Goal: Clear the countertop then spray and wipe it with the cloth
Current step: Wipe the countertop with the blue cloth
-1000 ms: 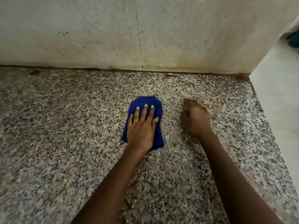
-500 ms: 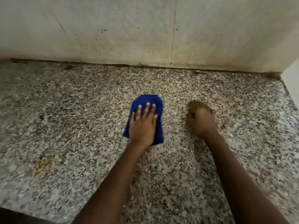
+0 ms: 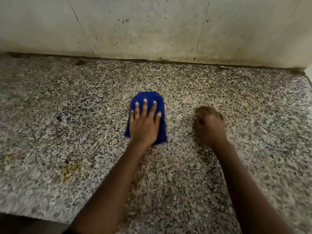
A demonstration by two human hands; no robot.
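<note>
Head view: wiping the granite, palm flat on the cloth

Head view shows the folded deep-blue terry cloth (image 3: 146, 105) lying near the middle of the speckled grey-and-pink granite countertop (image 3: 67, 102), well short of the stained pale stone backsplash (image 3: 152, 31). The left hand (image 3: 144, 125) lies on top of it, fingers straight and spread, palm pressing down; the cloth's far edge pokes out beyond the fingertips. The right hand (image 3: 209, 125) sits just beside it on the bare stone, fingers curled under into a loose fist that grips nothing I can make out; it looks to be propping the person up.

Nothing else stands on the counter in view, so clearing looks done and this is the wiping step. To do it well I would keep the palm flat with even weight and work in overlapping passes. A yellowish smear (image 3: 70, 169) sits near the front edge to the left, and dark grime runs along the joint under the backsplash; both will likely want firmer rubbing. No spray bottle is in view
</note>
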